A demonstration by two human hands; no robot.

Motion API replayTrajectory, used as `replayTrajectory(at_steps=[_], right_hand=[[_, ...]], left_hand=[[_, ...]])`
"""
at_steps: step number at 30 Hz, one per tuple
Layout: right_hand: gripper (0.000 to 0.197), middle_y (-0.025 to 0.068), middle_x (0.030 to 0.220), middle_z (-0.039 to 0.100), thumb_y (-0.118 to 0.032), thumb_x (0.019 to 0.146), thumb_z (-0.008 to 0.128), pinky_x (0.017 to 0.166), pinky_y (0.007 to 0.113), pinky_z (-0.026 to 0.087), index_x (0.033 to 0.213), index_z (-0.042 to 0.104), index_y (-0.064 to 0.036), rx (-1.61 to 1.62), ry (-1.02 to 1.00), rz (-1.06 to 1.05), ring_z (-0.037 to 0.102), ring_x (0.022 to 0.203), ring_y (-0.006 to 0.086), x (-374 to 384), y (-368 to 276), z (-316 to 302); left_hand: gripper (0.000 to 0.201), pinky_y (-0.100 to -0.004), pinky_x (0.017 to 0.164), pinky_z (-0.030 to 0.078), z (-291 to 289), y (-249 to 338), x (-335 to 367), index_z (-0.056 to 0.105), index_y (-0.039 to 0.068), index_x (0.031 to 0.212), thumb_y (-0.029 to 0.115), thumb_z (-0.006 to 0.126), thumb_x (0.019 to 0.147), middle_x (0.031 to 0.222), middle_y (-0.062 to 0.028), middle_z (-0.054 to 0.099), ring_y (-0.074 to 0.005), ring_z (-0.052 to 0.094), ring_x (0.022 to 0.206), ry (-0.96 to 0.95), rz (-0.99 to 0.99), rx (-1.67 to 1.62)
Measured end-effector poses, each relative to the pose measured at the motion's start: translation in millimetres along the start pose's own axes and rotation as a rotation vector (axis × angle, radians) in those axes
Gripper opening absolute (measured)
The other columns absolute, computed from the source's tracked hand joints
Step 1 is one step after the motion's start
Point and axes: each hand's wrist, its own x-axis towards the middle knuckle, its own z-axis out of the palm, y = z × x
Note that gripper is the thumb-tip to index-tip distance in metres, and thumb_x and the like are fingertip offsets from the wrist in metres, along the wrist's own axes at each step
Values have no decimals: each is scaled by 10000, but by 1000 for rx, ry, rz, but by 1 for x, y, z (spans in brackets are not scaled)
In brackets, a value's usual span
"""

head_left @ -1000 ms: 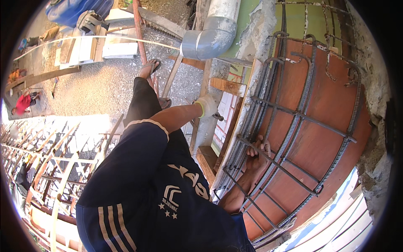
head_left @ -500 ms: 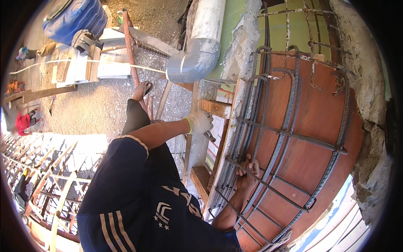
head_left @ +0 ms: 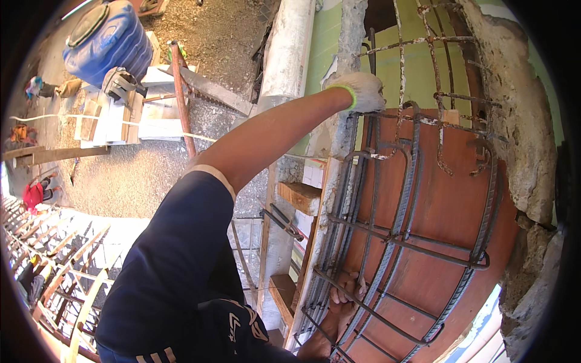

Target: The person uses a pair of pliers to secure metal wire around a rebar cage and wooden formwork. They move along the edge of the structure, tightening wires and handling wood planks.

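My left hand, in a pale glove with a green cuff, is closed around an upright rebar beside the broken concrete edge. Lower down, my bare right hand has its fingers curled round a bar among the closely bundled rebars. These belong to a cage of ribbed bars and bent stirrups over a reddish-brown board. Both hands' fingertips are partly hidden. Left of the bundle, short dark metal rods stick out by a wooden block.
A white pipe runs along the green wall. Rusty bars hang near rough concrete at the right. Far below are a blue barrel, boards, a wooden post and a person in red.
My left hand has moved from beside the wooden block up and right to the upright rebar. My right hand stays at the bundled bars. The view has shifted, and my arm now hides the grey pipe elbow.
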Motion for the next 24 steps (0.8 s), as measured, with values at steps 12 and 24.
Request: replayTrajectory(at_steps=[12,24], right_hand=[[235,-2,578,443,-227,1018,579,437,277,421,1039,566,6,-854,337,216,384,436,84,15,-3,22],[203,31,753,551,-169,1009,578,412,243,348,1110,550,5,-426,201,-150,400,485,73,-12,5,-12]], left_hand=[[368,-422,777,566,6,28,58,751,86,1083,328,684,815,1020,-109,747,-262,726,902,-193,33,313],[342,-380,700,560,10,16,32,697,-23,959,311,656,899,839,-142,720,-217,708,782,-30,-41,-288]])
